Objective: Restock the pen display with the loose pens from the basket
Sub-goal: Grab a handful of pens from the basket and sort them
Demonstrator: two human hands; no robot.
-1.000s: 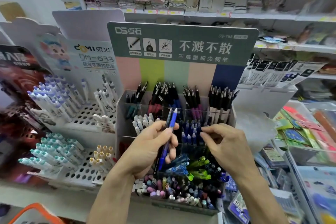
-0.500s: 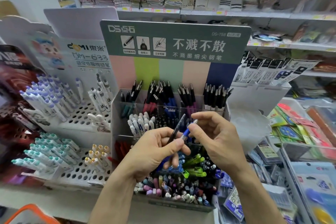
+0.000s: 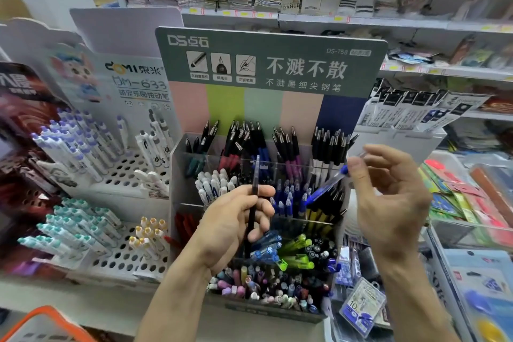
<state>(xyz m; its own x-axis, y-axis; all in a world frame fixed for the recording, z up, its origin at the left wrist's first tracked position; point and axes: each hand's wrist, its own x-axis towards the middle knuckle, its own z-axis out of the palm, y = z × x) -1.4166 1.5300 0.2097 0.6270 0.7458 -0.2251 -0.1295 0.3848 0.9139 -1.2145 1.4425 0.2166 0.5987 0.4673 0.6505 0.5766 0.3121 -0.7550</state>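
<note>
Two hands over the display (image 3: pixel 177 175): left hand (image 3: pixel 233 228) grips a dark pen (image 3: pixel 254 203) upright, right hand (image 3: pixel 388 203) pinches a blue pen (image 3: pixel 326 184), open air between.

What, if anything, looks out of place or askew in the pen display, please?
Mostly tidy. The green pens and several blue pens in the lower tier lie nearly flat and crosswise, while pens in the other compartments stand upright. Nothing looks spilled or broken.

Pen display (image 3: pixel 177 175) centre; perforated pen rack (image 3: pixel 122 175) left; basket (image 3: pixel 47 325) front-left; shelves (image 3: pixel 305 18) behind.
</note>
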